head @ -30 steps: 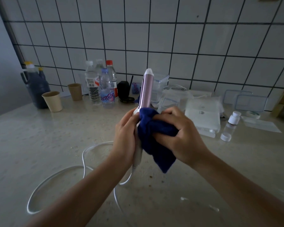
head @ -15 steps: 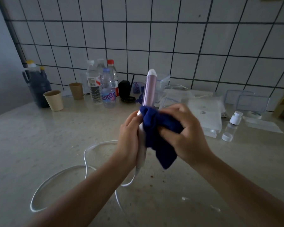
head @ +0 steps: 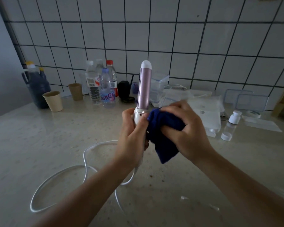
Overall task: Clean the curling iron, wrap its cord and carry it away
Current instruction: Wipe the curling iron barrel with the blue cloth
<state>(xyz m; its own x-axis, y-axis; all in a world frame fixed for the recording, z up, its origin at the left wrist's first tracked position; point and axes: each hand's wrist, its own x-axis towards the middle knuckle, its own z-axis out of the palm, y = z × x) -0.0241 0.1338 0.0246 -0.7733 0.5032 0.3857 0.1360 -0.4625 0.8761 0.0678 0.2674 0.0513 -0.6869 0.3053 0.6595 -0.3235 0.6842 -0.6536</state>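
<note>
The curling iron (head: 144, 87) stands upright above the counter, with a pink barrel, a white tip and a white handle. My left hand (head: 131, 136) is wrapped around the white handle. My right hand (head: 184, 128) grips a dark blue cloth (head: 164, 138) and presses it against the right side of the handle, just below the barrel. A corner of the cloth hangs down. The white cord (head: 59, 179) runs from the handle's bottom and lies in loose loops on the counter at the lower left.
Along the tiled wall stand a dark jug (head: 36, 89), two paper cups (head: 53, 100), several plastic bottles (head: 107, 89) and a black object (head: 125, 92). Plastic bags and white boxes (head: 205, 110) lie behind my right hand. A small white-capped bottle (head: 231, 123) lies at the right.
The blue cloth has slid down from the barrel's base onto the white handle, so the whole pink barrel and the white collar now show. My left hand keeps its grip.
</note>
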